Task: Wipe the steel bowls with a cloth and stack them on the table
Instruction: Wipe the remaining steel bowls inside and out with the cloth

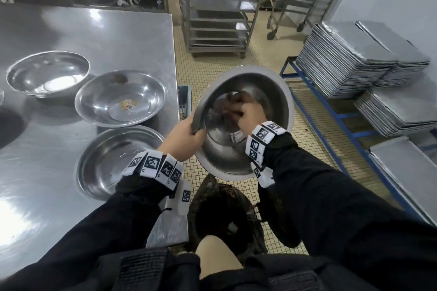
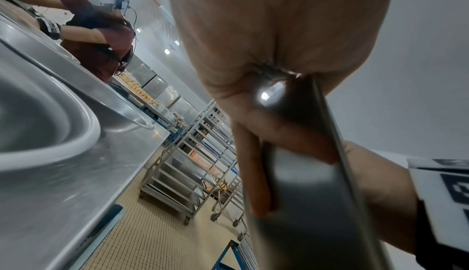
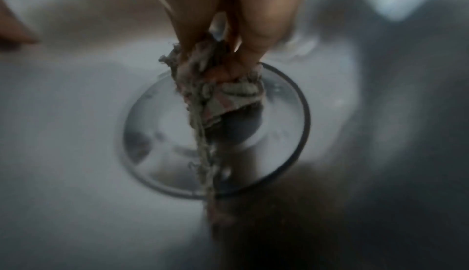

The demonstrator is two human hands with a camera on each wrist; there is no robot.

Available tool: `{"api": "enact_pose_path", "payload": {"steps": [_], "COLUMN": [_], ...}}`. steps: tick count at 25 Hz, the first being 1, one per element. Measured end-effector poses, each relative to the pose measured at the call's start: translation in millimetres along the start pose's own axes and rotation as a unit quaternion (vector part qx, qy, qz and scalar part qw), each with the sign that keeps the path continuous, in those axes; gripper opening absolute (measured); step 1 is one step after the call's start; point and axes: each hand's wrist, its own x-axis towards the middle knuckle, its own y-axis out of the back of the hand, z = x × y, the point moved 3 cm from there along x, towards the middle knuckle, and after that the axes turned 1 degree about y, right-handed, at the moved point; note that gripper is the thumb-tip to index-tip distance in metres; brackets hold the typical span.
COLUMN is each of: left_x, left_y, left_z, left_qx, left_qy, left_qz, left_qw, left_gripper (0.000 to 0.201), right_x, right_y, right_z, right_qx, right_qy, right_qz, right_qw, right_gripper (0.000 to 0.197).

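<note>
you hold the steel bowl [image 1: 272, 87] tilted in the air beside the table [image 1: 118, 38], above a dark bin on the floor. your left hand [image 1: 182, 138] clamps its rim, thumb inside and fingers behind; your right hand [image 1: 246, 113] bunches a frayed cloth [image 3: 228, 96] against the bowl's bottom. the thin, stiff steel looks slick and probably light, so keep pinching the rim. three more bowls sit unstacked on the table.
</note>
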Motion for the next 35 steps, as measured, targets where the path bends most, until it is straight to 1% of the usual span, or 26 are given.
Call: {"api": "enact_pose_path", "payload": {"steps": [1, 3, 4, 5, 6, 7, 8, 9, 10, 11, 12, 14, 15, 16, 18, 19, 20, 21, 22, 23, 25, 26, 30, 32, 33, 35], "left_x": [0, 0, 0, 1, 2, 2, 1, 1, 1, 1, 1, 4, 4, 5, 6, 6, 7, 9, 10, 12, 15, 16, 19, 19, 20, 22], "left_y": [0, 2, 4, 6, 7, 7, 6, 5, 3, 0, -1, -4, -6, -7, -10, -11, -12, -13, -14, -14, -13, -13, -14, -15, -16, -15], "left_z": [1, 5, 6, 6, 5, 3, 4, 3, 4, 3, 4, 4, 5, 7, 14, 18, 22, 25, 29, 31, 35, 34, 29, 26, 24, 21], "left_qx": [0.004, 0.01, 0.01, 0.011, 0.01, 0.008, 0.006, 0.006, 0.006, 0.003, -0.003, -0.012, -0.013, -0.015, -0.025, -0.029, -0.029, -0.026, -0.023, -0.023, -0.029, -0.033, -0.05, -0.063, -0.076, -0.103], "left_qy": [-0.007, -0.028, -0.038, -0.045, -0.047, -0.045, -0.045, -0.048, -0.054, -0.057, -0.059, -0.06, -0.064, -0.073, -0.092, -0.098, -0.106, -0.113, -0.117, -0.119, -0.123, -0.119, -0.082, -0.06, -0.047, -0.031], "left_qz": [0.002, 0.007, 0.012, 0.021, 0.031, 0.039, 0.045, 0.048, 0.05, 0.053, 0.056, 0.062, 0.066, 0.07, 0.074, 0.075, 0.076, 0.079, 0.083, 0.09, 0.109, 0.119, 0.147, 0.15, 0.154, 0.17], "left_qw": [1.0, 1.0, 0.999, 0.999, 0.998, 0.998, 0.998, 0.998, 0.997, 0.997, 0.997, 0.996, 0.996, 0.995, 0.993, 0.992, 0.991, 0.99, 0.989, 0.988, 0.986, 0.985, 0.984, 0.985, 0.984, 0.98], "left_gripper": [0.023, 0.027, 0.028, 0.028, 0.026, 0.022, 0.02, 0.024, 0.032, 0.041, 0.05, 0.062, 0.064, 0.065, 0.062, 0.06, 0.06, 0.061, 0.063, 0.063, 0.059, 0.057, 0.055, 0.054, 0.055, 0.057], "right_x": [-9, -24, -29, -35, -38, -40, -41, -41, -37, -32, -22, -4, -1, 1, -2, -6, -9, -16, -20, -27, -35, -39, -42, -45, -46, -53], "right_y": [-10, -28, -33, -33, -28, -20, -13, -2, 11, 27, 44, 68, 71, 70, 56, 48, 39, 28, 17, 9, -6, -11, -11, 2, 12, 27], "right_z": [0, 8, 15, 21, 30, 37, 43, 45, 45, 42, 43, 39, 38, 38, 40, 40, 43, 49, 56, 58, 60, 56, 53, 52, 51, 48], "right_qx": [0.144, 0.252, 0.223, 0.186, 0.098, 0.014, -0.097, -0.165, -0.197, -0.219, -0.239, -0.28, -0.3, -0.299, -0.197, -0.185, -0.207, -0.224, -0.245, -0.259, -0.202, -0.187, -0.178, -0.224, -0.228, -0.145], "right_qy": [-0.048, -0.13, -0.133, -0.133, -0.105, -0.065, -0.001, 0.035, 0.058, 0.069, 0.084, 0.081, 0.081, 0.083, 0.064, 0.052, 0.058, 0.079, 0.078, 0.09, 0.132, 0.138, 0.116, 0.086, 0.061, -0.005], "right_qz": [-0.013, -0.071, -0.111, -0.13, -0.14, -0.159, -0.185, -0.2, -0.185, -0.137, -0.06, 0.08, 0.112, 0.118, 0.121, 0.135, 0.123, 0.09, 0.057, 0.046, 0.04, 0.041, -0.028, -0.001, 0.05, 0.188], "right_qw": [0.988, 0.956, 0.959, 0.965, 0.98, 0.985, 0.978, 0.965, 0.961, 0.964, 0.965, 0.953, 0.944, 0.943, 0.971, 0.972, 0.969, 0.967, 0.965, 0.96, 0.97, 0.972, 0.977, 0.971, 0.97, 0.971], "right_gripper": [0.015, 0.02, 0.022, 0.022, 0.021, 0.021, 0.022, 0.022, 0.021, 0.02, 0.018, 0.017, 0.017, 0.019, 0.022, 0.021, 0.021, 0.023, 0.023, 0.023, 0.022, 0.022, 0.02, 0.018, 0.017, 0.022]}}
